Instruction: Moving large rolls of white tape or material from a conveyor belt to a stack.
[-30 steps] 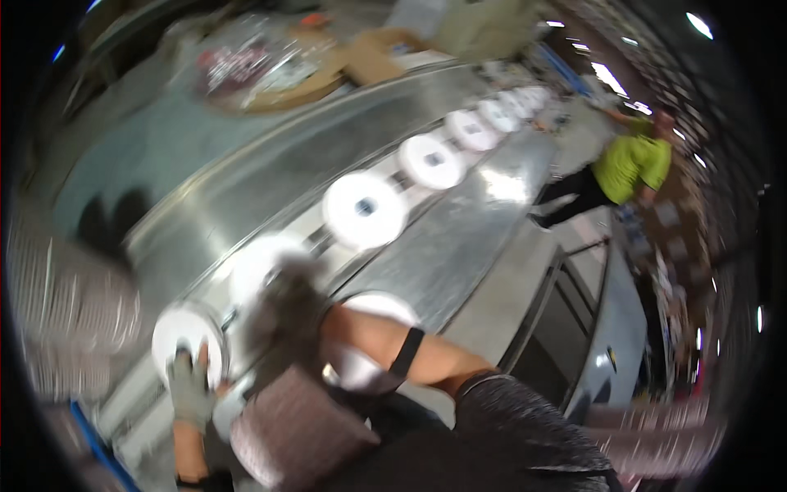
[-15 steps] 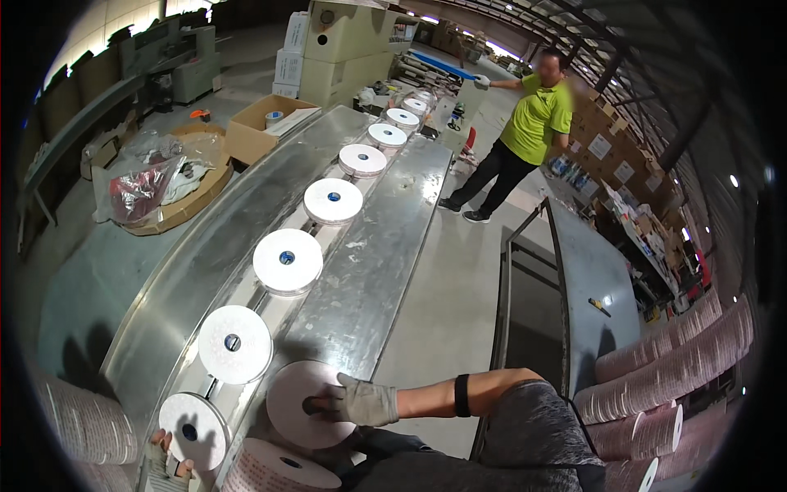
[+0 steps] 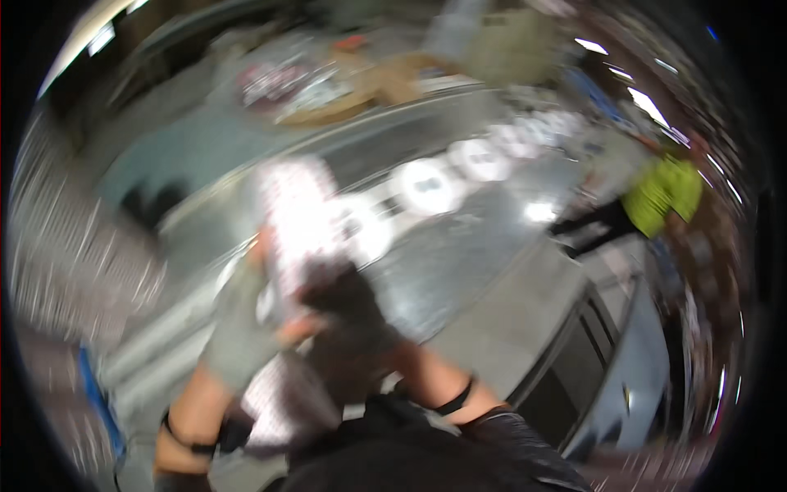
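Everything is smeared by motion. A thick white roll of tape [image 3: 299,217] with reddish print is raised off the table, its printed side toward me. My gloved left hand [image 3: 242,324] grips its lower left edge, thumb and fingertips showing. My gloved right hand [image 3: 348,316], in shadow, closes on its lower right side. Another printed roll [image 3: 287,402] lies just below my hands, close to my body. Beyond the held roll a row of white rolls [image 3: 426,186] runs away along the metal table [image 3: 451,254].
Stacked printed rolls [image 3: 82,246] stand at the left, others at the lower right. A person in a yellow-green shirt [image 3: 664,193] stands past the table. A second table [image 3: 631,361] with a dark frame is at right. Plastic-wrapped things [image 3: 287,86] lie far left.
My view has swung round and blurred. My hands, earlier resting on separate rolls, have come together with a roll lifted between them and turned to show its printed side.
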A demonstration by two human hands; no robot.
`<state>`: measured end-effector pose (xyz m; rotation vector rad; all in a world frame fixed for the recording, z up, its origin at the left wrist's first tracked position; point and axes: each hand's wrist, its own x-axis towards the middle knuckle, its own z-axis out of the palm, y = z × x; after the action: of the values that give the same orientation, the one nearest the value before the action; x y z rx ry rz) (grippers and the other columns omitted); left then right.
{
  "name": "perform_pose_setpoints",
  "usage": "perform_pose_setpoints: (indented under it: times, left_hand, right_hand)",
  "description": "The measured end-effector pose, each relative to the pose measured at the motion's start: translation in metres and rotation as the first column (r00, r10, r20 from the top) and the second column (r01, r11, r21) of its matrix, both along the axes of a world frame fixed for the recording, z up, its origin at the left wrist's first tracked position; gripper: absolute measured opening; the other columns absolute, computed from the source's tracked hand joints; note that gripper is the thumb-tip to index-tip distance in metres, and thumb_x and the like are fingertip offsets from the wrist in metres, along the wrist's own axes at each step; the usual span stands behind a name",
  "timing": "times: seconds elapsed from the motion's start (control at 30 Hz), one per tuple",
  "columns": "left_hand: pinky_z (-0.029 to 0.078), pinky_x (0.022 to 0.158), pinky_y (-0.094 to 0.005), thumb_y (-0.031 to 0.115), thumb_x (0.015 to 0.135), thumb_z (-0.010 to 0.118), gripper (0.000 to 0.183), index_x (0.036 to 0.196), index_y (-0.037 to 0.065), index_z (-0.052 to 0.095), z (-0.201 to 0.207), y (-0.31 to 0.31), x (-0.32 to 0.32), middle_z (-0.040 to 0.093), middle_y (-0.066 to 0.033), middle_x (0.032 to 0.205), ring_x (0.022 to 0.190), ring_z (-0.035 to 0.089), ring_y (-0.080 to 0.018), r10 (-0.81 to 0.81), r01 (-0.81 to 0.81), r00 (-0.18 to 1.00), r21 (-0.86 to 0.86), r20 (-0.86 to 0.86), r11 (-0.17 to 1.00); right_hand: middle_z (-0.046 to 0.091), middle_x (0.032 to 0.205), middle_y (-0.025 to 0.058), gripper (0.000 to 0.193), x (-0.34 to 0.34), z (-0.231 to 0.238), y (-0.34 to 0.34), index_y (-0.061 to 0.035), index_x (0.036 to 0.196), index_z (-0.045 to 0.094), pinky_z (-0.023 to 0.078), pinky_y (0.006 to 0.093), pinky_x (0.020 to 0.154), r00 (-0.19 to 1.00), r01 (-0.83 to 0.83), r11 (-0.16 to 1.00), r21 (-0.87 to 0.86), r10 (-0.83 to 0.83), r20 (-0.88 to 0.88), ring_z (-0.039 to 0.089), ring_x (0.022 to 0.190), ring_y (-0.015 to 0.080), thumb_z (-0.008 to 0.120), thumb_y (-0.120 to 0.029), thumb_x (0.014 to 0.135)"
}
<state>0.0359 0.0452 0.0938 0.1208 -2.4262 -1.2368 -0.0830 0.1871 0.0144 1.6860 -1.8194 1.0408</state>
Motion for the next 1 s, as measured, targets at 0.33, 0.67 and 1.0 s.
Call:
perform_pose_setpoints:
  times: [0.33,0.67,1.0]
  left_hand:
    - [0.049,0.096,-0.0420,0.042,0.079,0.070,0.076,0.136,0.000,0.044,-0.032,-0.079,0.211,0.052,-0.0159,0.134,0.117,0.056,-0.0279,0.619,-0.532,0.776,0.652,0.121,0.540]
    - [0.043,0.102,-0.0421,0.047,0.093,0.053,0.067,0.140,0.002,0.039,-0.102,-0.082,0.339,0.050,-0.0132,0.133,0.119,0.052,-0.0253,0.891,-0.394,0.443,0.914,0.099,0.094]
    - [0.046,0.093,-0.0335,0.026,0.099,0.053,0.051,0.141,0.001,0.038,-0.092,-0.044,0.170,0.050,-0.0084,0.133,0.116,0.050,-0.0176,0.464,-0.393,0.872,0.789,0.156,0.473]
  right_hand:
    - [0.062,0.107,0.0112,0.056,0.032,0.007,-0.132,0.0013,0.126,0.052,0.049,0.0324,0.087,-0.470,-0.529,0.807,-0.262,-0.021,0.882,0.059,0.097,0.0169,0.065,-0.007,0.073]
    - [0.057,0.114,0.0212,0.079,0.102,-0.128,-0.206,-0.0087,0.130,0.056,0.045,0.0462,0.086,0.831,-0.483,0.482,0.731,0.516,0.209,0.053,0.111,0.0369,0.078,-0.048,0.065]
    - [0.048,0.130,0.0258,0.066,0.103,0.041,-0.131,0.0079,0.129,0.047,0.046,0.0437,0.095,0.921,-0.389,0.908,0.158,0.383,0.069,0.054,0.114,0.0390,0.065,-0.036,0.083]
